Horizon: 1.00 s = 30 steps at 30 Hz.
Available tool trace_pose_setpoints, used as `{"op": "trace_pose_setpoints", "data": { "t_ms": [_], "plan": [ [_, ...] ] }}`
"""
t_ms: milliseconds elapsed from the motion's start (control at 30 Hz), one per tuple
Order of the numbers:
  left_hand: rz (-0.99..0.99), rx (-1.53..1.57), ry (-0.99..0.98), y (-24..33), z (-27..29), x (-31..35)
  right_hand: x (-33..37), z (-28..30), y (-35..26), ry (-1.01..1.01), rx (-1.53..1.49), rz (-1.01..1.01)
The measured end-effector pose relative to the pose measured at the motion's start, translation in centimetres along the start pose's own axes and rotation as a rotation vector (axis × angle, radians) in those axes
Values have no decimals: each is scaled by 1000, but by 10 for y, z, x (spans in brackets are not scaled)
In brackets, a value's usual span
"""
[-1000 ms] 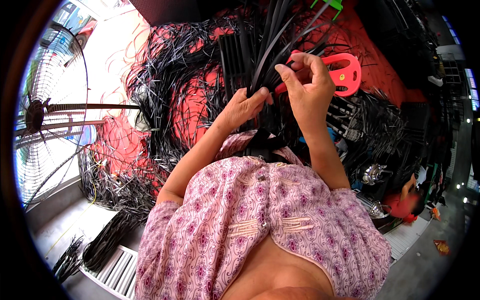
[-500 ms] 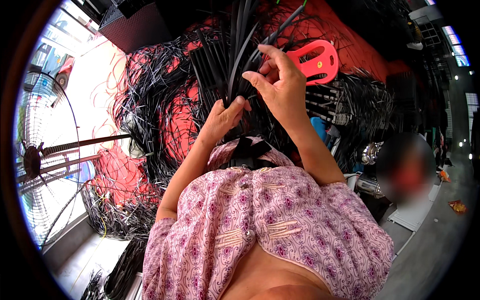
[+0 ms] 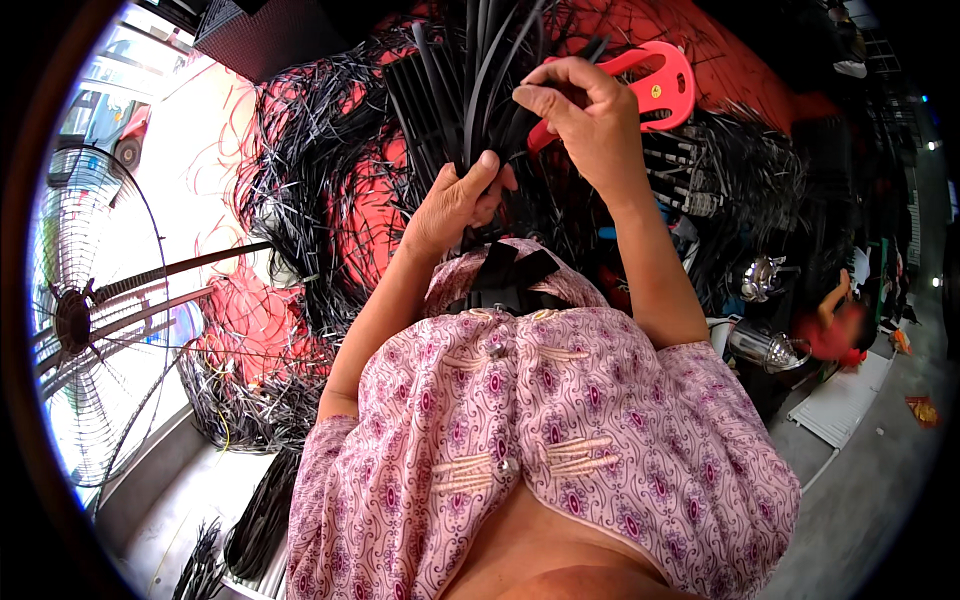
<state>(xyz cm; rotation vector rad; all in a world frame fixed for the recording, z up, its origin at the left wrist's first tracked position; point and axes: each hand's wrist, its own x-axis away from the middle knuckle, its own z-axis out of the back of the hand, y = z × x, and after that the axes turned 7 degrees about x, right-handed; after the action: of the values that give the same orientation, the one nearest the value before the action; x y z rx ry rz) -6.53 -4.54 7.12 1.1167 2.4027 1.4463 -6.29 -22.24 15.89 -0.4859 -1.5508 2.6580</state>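
At my far left stands a wire-caged fan [image 3: 72,320], its pole reaching toward a wide tangle of loose black strands [image 3: 300,185] spread over red sheeting [image 3: 368,215]. Further in, a black slatted piece [image 3: 408,108] stands behind my work, just beyond my left hand [image 3: 462,205]. That hand is clamped on the lower end of a bundle of flat black strips [image 3: 474,95], thumb on top, and the strips splay up and away from me. To their right my right hand [image 3: 585,115] is raised, thumb and forefinger nearly together; I cannot tell whether a strip sits between them. Partly behind it is a slotted red plastic piece [image 3: 668,90]. Farther right are a shiny metal vessel [image 3: 765,348] and another person in red [image 3: 838,330].
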Motion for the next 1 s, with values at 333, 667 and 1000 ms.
{"op": "trace_pose_setpoints", "data": {
  "t_ms": [333,667,1000],
  "plan": [
    [11,52,-30,-3,-5,2,13,0,8,0,-262,-54],
    [30,240,-155,6,-19,5,-8,12,-14,204,-18,-108],
    [-62,368,-143,-1,-14,5,-10,16,4,25,-329,-95]
  ]
}}
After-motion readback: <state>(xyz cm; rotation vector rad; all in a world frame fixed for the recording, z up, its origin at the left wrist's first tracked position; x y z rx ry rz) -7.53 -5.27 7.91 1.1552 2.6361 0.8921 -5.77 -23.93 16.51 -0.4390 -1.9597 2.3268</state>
